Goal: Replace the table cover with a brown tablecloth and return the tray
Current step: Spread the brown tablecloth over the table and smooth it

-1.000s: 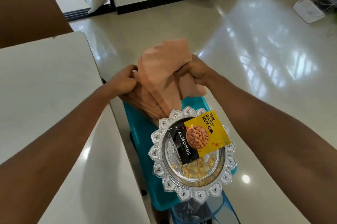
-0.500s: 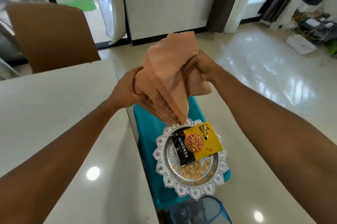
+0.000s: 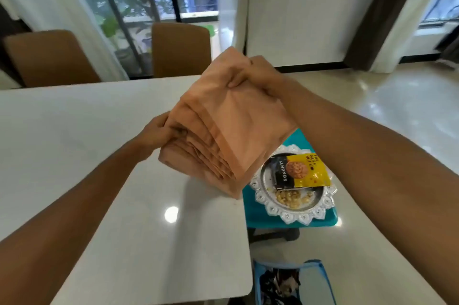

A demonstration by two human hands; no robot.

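A folded light-brown tablecloth hangs in the air over the right edge of the bare white table. My left hand grips its lower left side. My right hand pinches its top corner. To the right, a silver scalloped tray rests on a teal stool. The tray carries a yellow and black almond packet and loose nuts. The cloth hides the tray's far left rim.
Two brown chairs stand at the table's far side before a window. A blue bin with dark contents sits on the floor by the table's near right corner. Glossy floor spreads to the right.
Both hands have lifted the folded cloth up and leftward from above the stool to over the table's edge. My view has tilted up, bringing the chairs and window into sight.
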